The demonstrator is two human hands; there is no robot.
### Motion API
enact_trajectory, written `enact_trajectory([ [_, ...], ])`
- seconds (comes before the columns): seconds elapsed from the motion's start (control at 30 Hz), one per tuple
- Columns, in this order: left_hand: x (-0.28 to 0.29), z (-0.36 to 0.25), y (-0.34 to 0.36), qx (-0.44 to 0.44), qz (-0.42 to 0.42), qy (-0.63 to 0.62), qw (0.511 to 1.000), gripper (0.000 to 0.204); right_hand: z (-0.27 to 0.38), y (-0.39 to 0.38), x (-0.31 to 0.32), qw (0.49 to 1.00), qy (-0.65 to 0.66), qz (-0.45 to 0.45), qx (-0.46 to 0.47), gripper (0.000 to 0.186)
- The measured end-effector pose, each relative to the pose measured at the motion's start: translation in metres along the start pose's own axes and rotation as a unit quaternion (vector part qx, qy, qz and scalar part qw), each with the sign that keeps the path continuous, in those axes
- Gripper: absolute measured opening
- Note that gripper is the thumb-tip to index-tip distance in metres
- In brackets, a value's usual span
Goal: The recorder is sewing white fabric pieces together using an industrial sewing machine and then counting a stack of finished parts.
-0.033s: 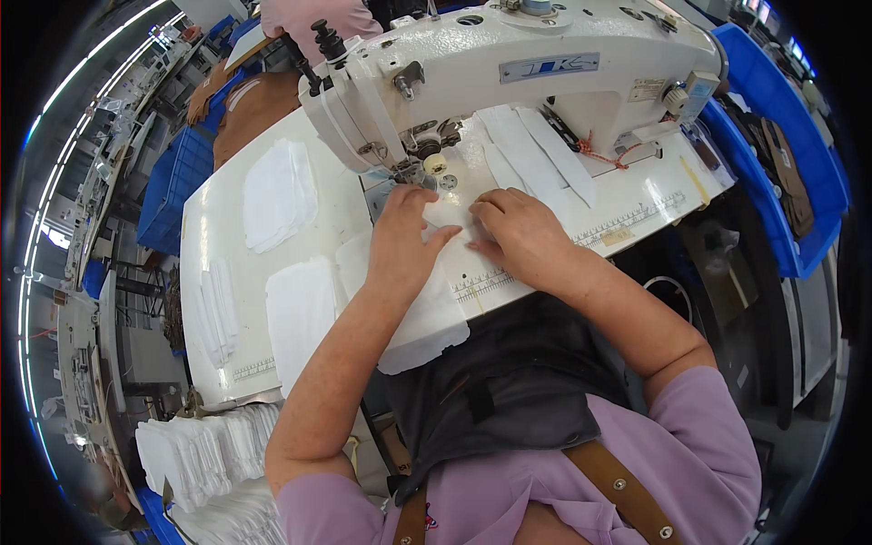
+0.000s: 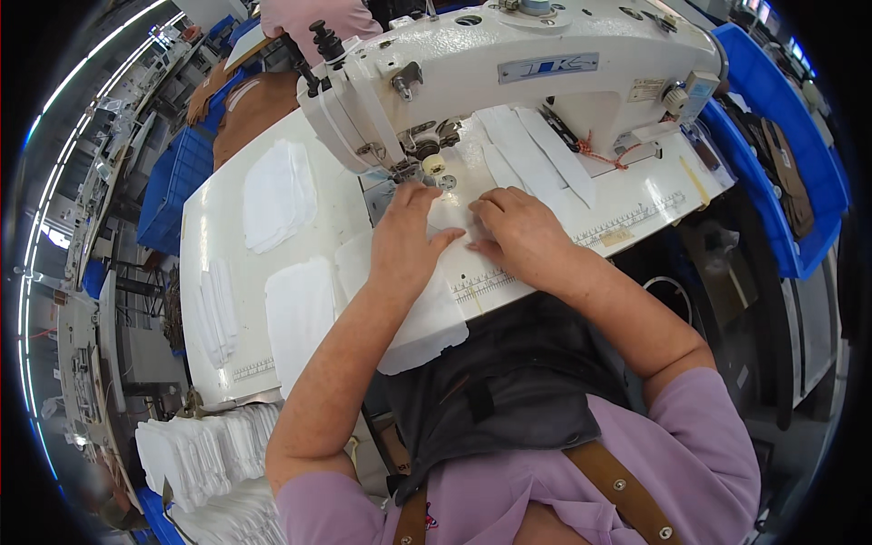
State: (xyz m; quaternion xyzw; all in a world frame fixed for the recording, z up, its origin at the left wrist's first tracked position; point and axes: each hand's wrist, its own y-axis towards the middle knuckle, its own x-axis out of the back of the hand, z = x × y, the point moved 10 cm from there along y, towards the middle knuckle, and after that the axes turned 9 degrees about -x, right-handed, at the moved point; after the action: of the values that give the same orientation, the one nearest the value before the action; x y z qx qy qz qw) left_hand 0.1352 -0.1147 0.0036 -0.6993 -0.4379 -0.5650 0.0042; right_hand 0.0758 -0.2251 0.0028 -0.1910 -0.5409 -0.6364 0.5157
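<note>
My left hand [image 2: 409, 238] rests at the presser foot of the white sewing machine [image 2: 527, 64], thumb spread from its fingers, on white fabric [image 2: 391, 336] that drapes over the table's front edge. My right hand [image 2: 513, 232] lies just right of it, fingers curved, thumb and index apart, touching the bed; any fabric edge beneath its fingertips is hard to make out. More white pieces [image 2: 277, 191] lie in piles at the left, and long white strips [image 2: 536, 154] behind my right hand. A dark tool with an orange cord [image 2: 590, 148] lies at the machine's pillar.
A blue bin [image 2: 817, 236] with brown pieces is at the right, another [image 2: 168, 200] beyond the table's left edge. Thick white stacks [image 2: 200, 459] sit at lower left. A co-worker in pink [image 2: 318, 18] is behind the machine, near brown material [image 2: 254, 104].
My left hand's fingertips and thumb have shifted very slightly to the right. Everything else looks the same.
</note>
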Motion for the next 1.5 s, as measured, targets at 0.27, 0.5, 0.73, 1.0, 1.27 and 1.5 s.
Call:
enact_trajectory([
  [0.27, -0.016, 0.013, 0.008, 0.02, 0.055, 0.046, 0.997, 0.053, -0.02, 0.005, -0.011, 0.992, -0.001, 0.116, -0.048, 0.036],
  [0.5, -0.03, 0.038, 0.01, 0.157, 0.172, 0.029, 0.972, 0.057, -0.024, 0.004, -0.006, 0.995, 0.003, 0.077, -0.056, 0.04],
  [0.73, -0.021, 0.008, 0.015, -0.001, 0.054, 0.017, 0.998, 0.039, -0.03, 0.0, -0.014, 0.992, 0.002, 0.108, -0.068, 0.04],
  [1.0, 0.039, 0.011, -0.006, 0.15, -0.028, -0.28, 0.948, 0.011, -0.035, -0.005, -0.003, 0.996, 0.05, 0.053, -0.05, 0.028],
  [1.27, 0.175, 0.003, -0.05, 0.052, -0.068, -0.445, 0.892, 0.012, -0.029, -0.004, 0.002, 0.995, 0.068, 0.062, -0.024, 0.021],
  [1.5, 0.062, 0.031, -0.031, 0.188, 0.144, -0.301, 0.924, 0.017, 0.048, -0.025, 0.022, 0.979, 0.109, 0.07, 0.155, 0.043],
])
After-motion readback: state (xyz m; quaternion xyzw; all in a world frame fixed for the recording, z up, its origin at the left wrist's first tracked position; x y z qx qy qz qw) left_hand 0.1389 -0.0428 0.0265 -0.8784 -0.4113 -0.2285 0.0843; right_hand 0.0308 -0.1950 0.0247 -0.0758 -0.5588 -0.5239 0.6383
